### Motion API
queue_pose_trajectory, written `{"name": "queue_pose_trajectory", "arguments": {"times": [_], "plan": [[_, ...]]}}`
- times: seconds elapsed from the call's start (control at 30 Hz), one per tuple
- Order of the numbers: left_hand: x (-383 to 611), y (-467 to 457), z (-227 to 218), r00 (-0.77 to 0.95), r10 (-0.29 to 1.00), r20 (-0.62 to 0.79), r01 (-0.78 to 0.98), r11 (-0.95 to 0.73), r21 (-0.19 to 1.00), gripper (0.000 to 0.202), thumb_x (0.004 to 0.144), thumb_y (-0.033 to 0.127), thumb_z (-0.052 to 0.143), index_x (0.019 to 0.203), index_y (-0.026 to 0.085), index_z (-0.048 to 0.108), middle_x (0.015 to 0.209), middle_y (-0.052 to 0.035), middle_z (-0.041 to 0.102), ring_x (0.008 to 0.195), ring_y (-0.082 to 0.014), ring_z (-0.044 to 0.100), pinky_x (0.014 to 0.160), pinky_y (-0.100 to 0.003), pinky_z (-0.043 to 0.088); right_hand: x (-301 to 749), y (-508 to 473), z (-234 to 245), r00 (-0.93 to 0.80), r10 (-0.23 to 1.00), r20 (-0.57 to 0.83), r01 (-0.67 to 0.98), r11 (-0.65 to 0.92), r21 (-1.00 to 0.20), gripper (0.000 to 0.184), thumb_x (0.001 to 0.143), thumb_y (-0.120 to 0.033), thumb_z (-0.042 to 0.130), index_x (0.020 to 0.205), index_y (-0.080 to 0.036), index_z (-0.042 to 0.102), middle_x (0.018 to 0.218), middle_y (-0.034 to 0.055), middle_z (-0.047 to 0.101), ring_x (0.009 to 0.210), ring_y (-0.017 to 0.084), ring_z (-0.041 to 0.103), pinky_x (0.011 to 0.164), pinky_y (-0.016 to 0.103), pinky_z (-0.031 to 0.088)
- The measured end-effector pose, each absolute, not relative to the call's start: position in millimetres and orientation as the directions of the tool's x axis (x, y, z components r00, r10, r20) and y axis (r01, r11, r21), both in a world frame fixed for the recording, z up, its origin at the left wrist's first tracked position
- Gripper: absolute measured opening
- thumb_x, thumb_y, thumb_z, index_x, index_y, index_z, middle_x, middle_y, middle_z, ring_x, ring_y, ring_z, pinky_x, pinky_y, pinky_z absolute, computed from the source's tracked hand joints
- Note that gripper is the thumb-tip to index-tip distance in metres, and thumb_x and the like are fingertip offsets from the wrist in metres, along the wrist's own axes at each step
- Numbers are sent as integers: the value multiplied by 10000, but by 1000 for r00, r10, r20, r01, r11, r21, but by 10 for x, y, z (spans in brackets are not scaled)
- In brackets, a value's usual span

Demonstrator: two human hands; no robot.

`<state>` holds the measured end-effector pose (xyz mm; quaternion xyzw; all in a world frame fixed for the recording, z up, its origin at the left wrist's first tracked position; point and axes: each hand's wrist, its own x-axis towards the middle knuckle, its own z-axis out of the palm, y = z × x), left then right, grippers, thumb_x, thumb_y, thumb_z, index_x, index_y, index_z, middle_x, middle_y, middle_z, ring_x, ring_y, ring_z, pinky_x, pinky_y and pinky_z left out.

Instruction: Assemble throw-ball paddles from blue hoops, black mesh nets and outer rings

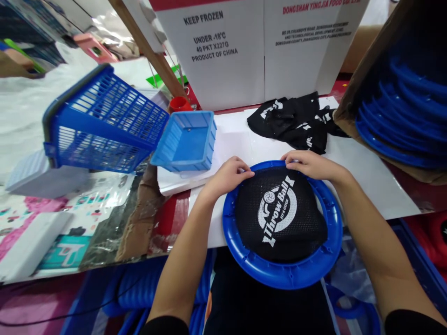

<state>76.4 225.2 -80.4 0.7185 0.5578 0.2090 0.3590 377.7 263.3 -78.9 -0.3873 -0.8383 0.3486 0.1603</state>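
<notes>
Blue ring (282, 274): flat on the near edge of the counter (366, 177).
Black mesh (279, 218): printed "Throw Ball", spread over the ring.
Left hand (228, 177): fingers curled, pinching the mesh at the far rim.
Right hand (309, 164): same pinch, close by.
Beyond: blue tray (186, 142), loose mesh pile (296, 121).

Bright, even indoor light from overhead; shadows on the white tabletop (377, 177) are soft and faint. Glare whitens the clear plastic sheeting (104, 21) at upper left. The white print on the black mesh (279, 218) at centre is sharp. Wide-angle distortion tilts the blue basket (104, 121) at left and stretches the frame edges.
</notes>
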Motion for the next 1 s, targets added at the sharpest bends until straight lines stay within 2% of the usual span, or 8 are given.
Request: {"name": "queue_pose_trajectory", "arguments": {"times": [0.27,0.47,0.6,0.8,1.0], "plan": [[834,2262,-789,324,939,-119,715,-160,681,176,938,316,637,859,187,727,967,-66,696,888,-206,627,891,-378,538,3799,2727,-823,-683,730,-35,526,458,-717,283,963,-483,550,906,-237,678,1201,88,734,1120,280,655,1058,460,488],[845,2229,-729,446,895,16,681,-351,643,136,952,287,626,885,198,704,907,-35,741,849,-185,645,856,-348,500,3796,2710,-799,-672,738,-54,541,441,-716,272,960,-472,547,905,-234,667,1208,86,731,1121,276,650,1060,449,480],[847,2224,-745,391,920,17,661,-294,690,136,924,284,635,866,205,730,858,-28,768,801,-181,658,815,-345,513,3795,2700,-793,-664,745,-62,550,431,-715,256,957,-458,555,924,-234,675,1201,85,732,1100,269,656,1042,446,496],[738,2258,-731,365,927,-90,554,-138,821,131,846,261,691,909,202,791,974,-57,808,919,-205,713,926,-382,562,3804,2708,-840,-660,751,-24,543,454,-706,241,944,-445,549,897,-241,667,1156,81,739,1061,264,662,1014,430,496],[719,2253,-726,340,935,-98,542,-109,833,151,838,251,697,943,192,788,991,-70,813,935,-209,722,933,-389,578,3837,2718,-859,-652,758,-35,538,430,-725,243,931,-452,569,878,-235,664,1231,78,740,1086,263,663,1030,432,493]]}}
